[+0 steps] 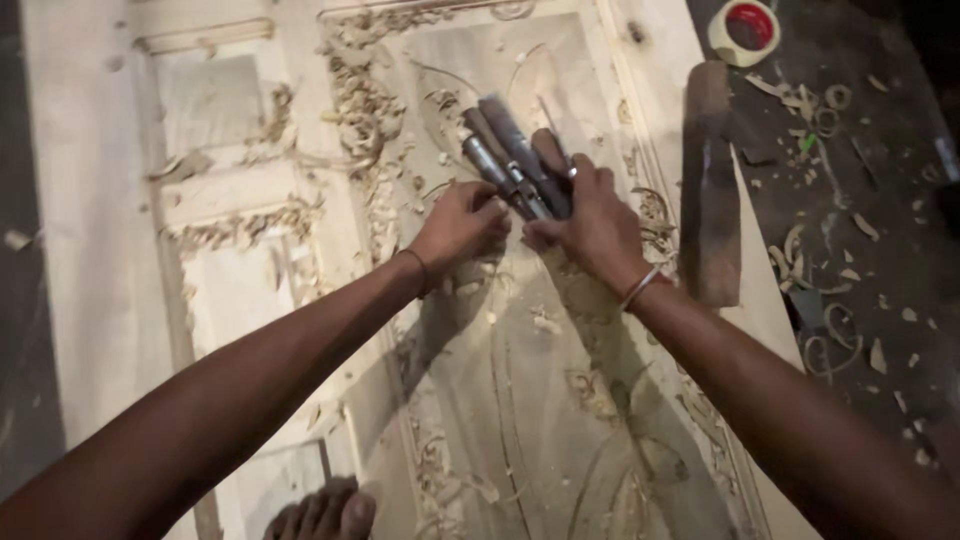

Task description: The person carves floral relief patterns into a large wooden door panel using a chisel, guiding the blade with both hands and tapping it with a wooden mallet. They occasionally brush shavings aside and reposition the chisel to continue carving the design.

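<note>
Both hands met on the bundle of carving chisels (515, 160), left hand (458, 228) and right hand (592, 225) clamped round the shafts, handles pointing to eleven o'clock above the carved door panel (520, 400).

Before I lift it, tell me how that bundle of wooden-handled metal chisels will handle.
The bundle of chisels looks stiff, probably heavy for its size. Loose round handles may slip or roll apart unless both hands, left hand and right hand, clamp them.

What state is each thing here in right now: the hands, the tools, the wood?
Left hand: closed on the chisels.
Right hand: closed on the chisels.
Chisels: bunched together, held over the panel.
Wooden panel: lying flat, partly carved, strewn with shavings.
Tape roll: lying flat.
Dark wooden block: lying untouched.
</note>
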